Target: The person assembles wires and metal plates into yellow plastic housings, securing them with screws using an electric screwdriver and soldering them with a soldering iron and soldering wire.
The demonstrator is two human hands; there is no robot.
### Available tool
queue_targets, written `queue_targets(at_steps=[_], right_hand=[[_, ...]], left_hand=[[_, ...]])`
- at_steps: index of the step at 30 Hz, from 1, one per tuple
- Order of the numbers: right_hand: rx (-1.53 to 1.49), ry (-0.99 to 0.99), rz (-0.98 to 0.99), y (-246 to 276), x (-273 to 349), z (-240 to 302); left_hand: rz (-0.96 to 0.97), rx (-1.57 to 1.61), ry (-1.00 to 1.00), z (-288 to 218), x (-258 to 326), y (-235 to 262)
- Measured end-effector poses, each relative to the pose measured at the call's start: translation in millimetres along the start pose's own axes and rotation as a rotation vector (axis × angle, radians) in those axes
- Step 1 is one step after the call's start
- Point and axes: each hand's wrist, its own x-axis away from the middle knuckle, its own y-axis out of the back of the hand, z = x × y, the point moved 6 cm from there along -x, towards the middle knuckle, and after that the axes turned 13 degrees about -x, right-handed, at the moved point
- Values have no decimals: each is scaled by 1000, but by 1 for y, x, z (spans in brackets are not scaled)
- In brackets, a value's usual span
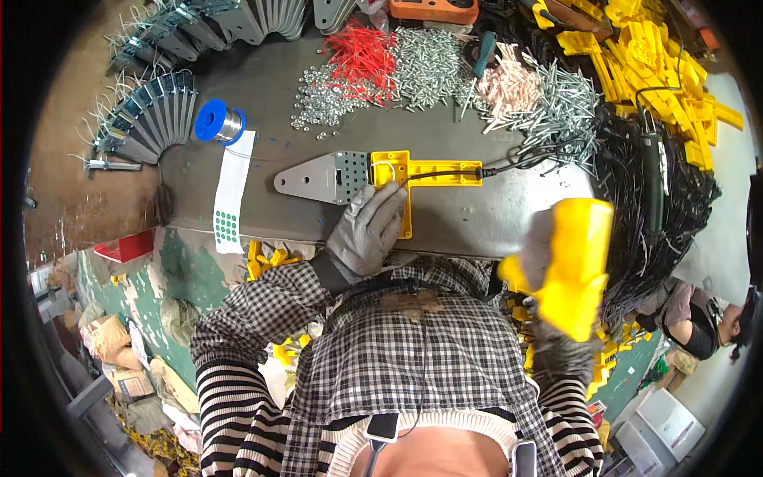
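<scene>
A yellow T-shaped plastic housing half (pixel 445 168) lies open side up on the table, a black cable (pixel 445 173) running along its stem. A grey metal plate (pixel 314 179) with a perforated dark end sits against its left side. My left hand (pixel 367 230), in a grey glove, lies with stretched fingers over the housing's near left part and the plate's edge. Off the table's near right side, my right hand (pixel 537 246) holds another yellow plastic housing piece (pixel 579 262), tilted and smeared by motion. That hand's fingers are mostly hidden behind the piece.
Piles of screws (pixel 429 67), red sleeves (pixel 362 56) and small metal nuts (pixel 322 99) cover the table's far side. A blue solder spool (pixel 213 119) and white sticker strip (pixel 233 191) are at left. Yellow housings (pixel 652 67) and black cables (pixel 636 207) are heaped at right.
</scene>
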Motion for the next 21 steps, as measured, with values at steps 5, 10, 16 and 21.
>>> queue_targets(at_steps=[5,10,16,21], right_hand=[[-7,151,-478,-29,27,29],[-2041,157,298,-3,-33,21],[-1857,-32,-108,-1,-60,27],[-1698,-26,-155,-52,-82,-2]], left_hand=[[-73,68,106,3,5,-8],[-10,-134,-6,-6,3,1],[-37,-229,-50,-3,5,-11],[-104,23,20,-3,4,-4]])
